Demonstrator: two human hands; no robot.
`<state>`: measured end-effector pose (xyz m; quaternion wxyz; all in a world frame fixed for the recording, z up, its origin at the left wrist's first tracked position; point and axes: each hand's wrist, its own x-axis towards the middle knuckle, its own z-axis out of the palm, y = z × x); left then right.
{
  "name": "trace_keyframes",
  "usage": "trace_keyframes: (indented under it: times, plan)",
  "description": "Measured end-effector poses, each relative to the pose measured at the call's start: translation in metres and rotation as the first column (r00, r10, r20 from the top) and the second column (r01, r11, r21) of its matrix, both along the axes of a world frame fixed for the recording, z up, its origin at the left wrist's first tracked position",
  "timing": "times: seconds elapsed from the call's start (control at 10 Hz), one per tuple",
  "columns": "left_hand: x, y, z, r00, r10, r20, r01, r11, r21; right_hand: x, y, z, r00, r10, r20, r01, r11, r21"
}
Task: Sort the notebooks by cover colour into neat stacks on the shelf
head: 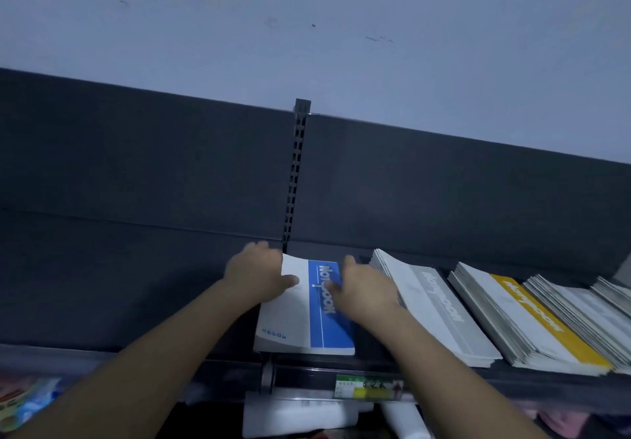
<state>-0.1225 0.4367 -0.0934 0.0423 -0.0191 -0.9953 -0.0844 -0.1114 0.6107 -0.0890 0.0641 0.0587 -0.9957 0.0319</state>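
A stack of blue-and-white notebooks lies on the dark shelf, near its front edge. My left hand grips the stack's far left corner, thumb on the top cover. My right hand holds the stack's far right side, with its thumb on the blue band. To the right lie a grey-banded stack and then a yellow-banded stack. Further right are more grey-white notebooks, fanned and uneven.
A dark back panel with a slotted upright post rises behind the shelf. A price label sits on the shelf's front rail. White items and colourful packets lie on the level below. The shelf left of the blue stack is bare.
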Motion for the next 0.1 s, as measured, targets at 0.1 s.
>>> trace_keyframes:
  times: [0.1]
  plan:
    - [-0.0018, 0.0062, 0.0138, 0.999, -0.039, -0.004, 0.038, 0.997, -0.070, -0.0048, 0.0061, 0.0122, 1.000, 0.007, -0.001, -0.007, 0.997, -0.079]
